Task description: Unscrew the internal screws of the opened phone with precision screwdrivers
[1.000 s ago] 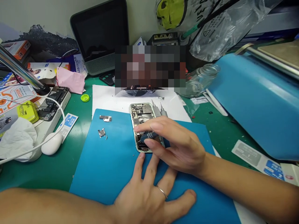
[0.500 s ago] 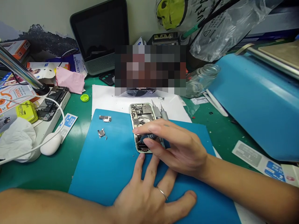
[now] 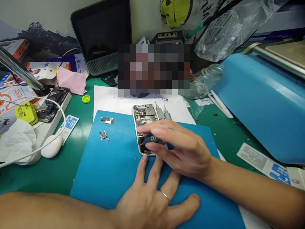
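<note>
An opened phone [image 3: 144, 118] with its insides bare lies on a blue work mat [image 3: 107, 168]. My right hand [image 3: 181, 148] rests over the phone's lower half, its fingers pinched round a grey screwdriver [image 3: 153, 139] whose tip points into the phone. My left hand [image 3: 154, 200] lies flat on the mat with fingers spread, the fingertips touching the phone's near end; a ring sits on one finger. Two more grey screwdrivers [image 3: 163, 114] lie beside the phone's far right edge. Small removed parts [image 3: 104, 135] and a metal bracket [image 3: 107, 120] sit on the mat's left.
A white sheet [image 3: 111, 100] lies under the mat on a green desk. At left are another dismantled phone [image 3: 51, 103], a white mouse [image 3: 51, 150], a yellow cap [image 3: 86, 99]. A dark screen [image 3: 102, 35] stands behind, a glass jar [image 3: 205, 81] and blue machine [image 3: 262, 101] at right.
Almost nothing: my right hand has shifted its fingers slightly over the phone with the screwdriver. My left hand has stayed put.
</note>
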`<state>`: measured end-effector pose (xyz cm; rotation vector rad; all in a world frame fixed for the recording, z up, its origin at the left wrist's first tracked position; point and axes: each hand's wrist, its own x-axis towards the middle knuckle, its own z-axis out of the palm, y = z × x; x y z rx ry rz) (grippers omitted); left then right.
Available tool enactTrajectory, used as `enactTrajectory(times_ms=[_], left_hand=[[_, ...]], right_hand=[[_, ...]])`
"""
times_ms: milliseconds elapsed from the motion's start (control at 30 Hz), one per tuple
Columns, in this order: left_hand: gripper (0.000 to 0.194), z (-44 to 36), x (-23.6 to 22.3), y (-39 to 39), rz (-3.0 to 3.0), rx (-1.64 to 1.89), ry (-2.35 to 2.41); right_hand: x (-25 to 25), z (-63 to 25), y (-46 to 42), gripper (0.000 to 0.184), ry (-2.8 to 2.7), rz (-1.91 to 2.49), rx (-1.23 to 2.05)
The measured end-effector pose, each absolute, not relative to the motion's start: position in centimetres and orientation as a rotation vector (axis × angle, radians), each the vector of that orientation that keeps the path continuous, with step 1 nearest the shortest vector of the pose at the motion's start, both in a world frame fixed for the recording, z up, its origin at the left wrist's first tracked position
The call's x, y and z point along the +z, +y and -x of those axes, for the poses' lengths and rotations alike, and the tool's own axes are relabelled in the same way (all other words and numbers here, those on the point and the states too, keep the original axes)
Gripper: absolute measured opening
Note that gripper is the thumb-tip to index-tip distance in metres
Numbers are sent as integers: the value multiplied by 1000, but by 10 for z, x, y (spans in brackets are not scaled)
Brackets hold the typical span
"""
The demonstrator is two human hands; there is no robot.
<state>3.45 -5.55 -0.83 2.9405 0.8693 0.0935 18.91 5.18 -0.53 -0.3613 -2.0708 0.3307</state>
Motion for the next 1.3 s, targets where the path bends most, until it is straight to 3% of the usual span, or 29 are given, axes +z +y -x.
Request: enactTrajectory(times_ms=[333,567,700,900,1033,1300], left_hand=[[67,-34,-8,-55,-2886,87,844],[58,-34,-9,-55,-2932,113,875],[62,-34,-9,-56,-2953,92,858],[63,-34,-8,-55,-2989,91,860],[62,-34,-8,-55,-2993,105,869],[61,-35,-11,-56,-2995,131,866]], right_hand=[[-7,-190,52,59,-2071,314,255],[-8,-189,52,63,-2047,305,313],[-7,-190,53,56,-2063,357,310],[-10,-188,53,67,-2003,393,241],[-13,-188,52,75,-1978,370,365],[-13,-188,54,62,-2004,345,312]])
